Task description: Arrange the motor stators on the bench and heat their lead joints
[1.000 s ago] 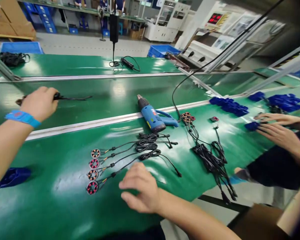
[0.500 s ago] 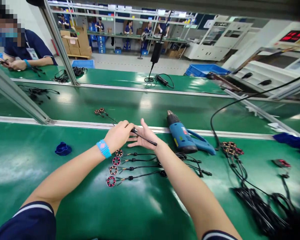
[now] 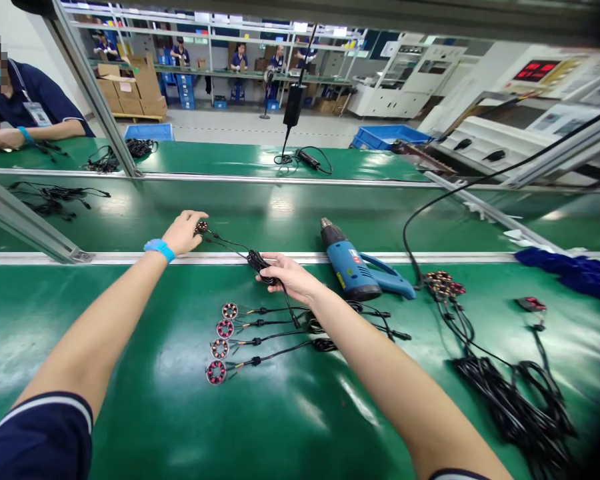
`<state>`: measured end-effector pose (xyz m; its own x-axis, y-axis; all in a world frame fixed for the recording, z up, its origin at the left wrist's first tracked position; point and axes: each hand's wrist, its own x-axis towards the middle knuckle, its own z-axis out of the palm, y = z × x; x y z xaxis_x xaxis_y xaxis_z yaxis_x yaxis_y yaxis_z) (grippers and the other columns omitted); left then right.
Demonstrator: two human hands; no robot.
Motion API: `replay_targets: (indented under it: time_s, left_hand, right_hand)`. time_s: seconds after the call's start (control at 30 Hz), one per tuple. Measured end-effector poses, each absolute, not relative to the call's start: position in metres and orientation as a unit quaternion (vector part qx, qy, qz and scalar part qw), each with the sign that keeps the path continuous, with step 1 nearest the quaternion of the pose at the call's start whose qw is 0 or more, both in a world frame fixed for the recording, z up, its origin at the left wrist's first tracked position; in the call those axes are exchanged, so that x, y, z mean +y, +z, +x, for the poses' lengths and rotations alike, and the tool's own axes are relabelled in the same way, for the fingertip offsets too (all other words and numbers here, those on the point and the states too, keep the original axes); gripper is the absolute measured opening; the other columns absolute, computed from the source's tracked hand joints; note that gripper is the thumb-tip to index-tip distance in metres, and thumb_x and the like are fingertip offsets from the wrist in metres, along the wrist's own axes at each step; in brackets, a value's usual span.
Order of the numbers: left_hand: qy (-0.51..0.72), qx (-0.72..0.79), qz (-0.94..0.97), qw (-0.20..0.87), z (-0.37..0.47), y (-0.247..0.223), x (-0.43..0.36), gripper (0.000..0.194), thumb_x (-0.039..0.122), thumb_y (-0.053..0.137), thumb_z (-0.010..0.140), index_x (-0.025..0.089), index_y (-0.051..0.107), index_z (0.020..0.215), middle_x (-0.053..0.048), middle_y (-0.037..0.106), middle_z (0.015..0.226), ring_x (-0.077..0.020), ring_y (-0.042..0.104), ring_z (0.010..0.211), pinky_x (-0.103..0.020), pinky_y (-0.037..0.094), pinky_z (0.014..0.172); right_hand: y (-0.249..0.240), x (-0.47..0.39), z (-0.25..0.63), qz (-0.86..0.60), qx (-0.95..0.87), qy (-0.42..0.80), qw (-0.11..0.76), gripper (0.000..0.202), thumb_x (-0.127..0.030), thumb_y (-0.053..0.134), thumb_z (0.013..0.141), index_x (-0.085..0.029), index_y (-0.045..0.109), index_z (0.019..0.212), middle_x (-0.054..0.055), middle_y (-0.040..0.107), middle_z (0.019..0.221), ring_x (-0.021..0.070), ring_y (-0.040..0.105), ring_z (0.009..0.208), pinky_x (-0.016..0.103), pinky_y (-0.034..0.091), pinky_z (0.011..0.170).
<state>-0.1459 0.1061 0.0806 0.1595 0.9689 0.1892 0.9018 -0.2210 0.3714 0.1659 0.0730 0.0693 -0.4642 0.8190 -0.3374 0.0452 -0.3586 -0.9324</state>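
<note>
My right hand (image 3: 285,275) is closed around a bundled black cable (image 3: 261,265) above the rail. Thin leads run left from that bundle to a small ring-shaped motor stator (image 3: 201,227). The fingers of my left hand (image 3: 184,231) pinch the stator over the far strip of the bench. Below my hands, several stators with black cables lie in a column, among them a copper-coloured one (image 3: 230,311) and a red one (image 3: 216,372). My right forearm hides part of their cables.
A blue heat gun (image 3: 353,263) rests across the metal rail (image 3: 220,257). Further right lie a cluster of stators (image 3: 445,285) and a pile of black cables (image 3: 510,407). A metal post (image 3: 30,217) stands at left. Across the bench sits a co-worker (image 3: 35,100).
My left hand has moved left from the cable to the stators. My right hand, open before, has closed around the cable bundle. The view has shifted slightly, and the blue cap-like object is out of sight.
</note>
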Motion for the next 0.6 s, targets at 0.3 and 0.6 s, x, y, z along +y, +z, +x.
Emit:
replay_targets:
  time_s: [0.3, 0.6]
  left_hand:
    - [-0.019, 0.597, 0.795, 0.107, -0.168, 0.072, 0.168, 0.061, 0.032, 0.060, 0.074, 0.025, 0.057, 0.135, -0.009, 0.069, 0.112, -0.0282, 0.065, 0.105, -0.036, 0.049, 0.095]
    - [-0.072, 0.554, 0.823, 0.105, -0.130, 0.084, 0.174, 0.050, 0.042, 0.059, 0.068, 0.024, 0.062, 0.115, -0.006, 0.074, 0.091, -0.0286, 0.069, 0.083, -0.033, 0.050, 0.073]
  right_hand:
    - [0.080, 0.071, 0.205, -0.496, -0.696, 0.469, 0.222, 0.041, -0.016, 0.078, 0.071, -0.016, 0.065, 0.110, 0.007, 0.068, 0.112, 0.0205, 0.066, 0.095, 0.034, 0.059, 0.080]
    - [0.107, 0.045, 0.238, -0.547, -0.776, 0.249, 0.193, 0.051, -0.003, 0.070, 0.075, -0.015, 0.066, 0.125, 0.013, 0.066, 0.125, 0.0307, 0.061, 0.119, 0.042, 0.045, 0.109]
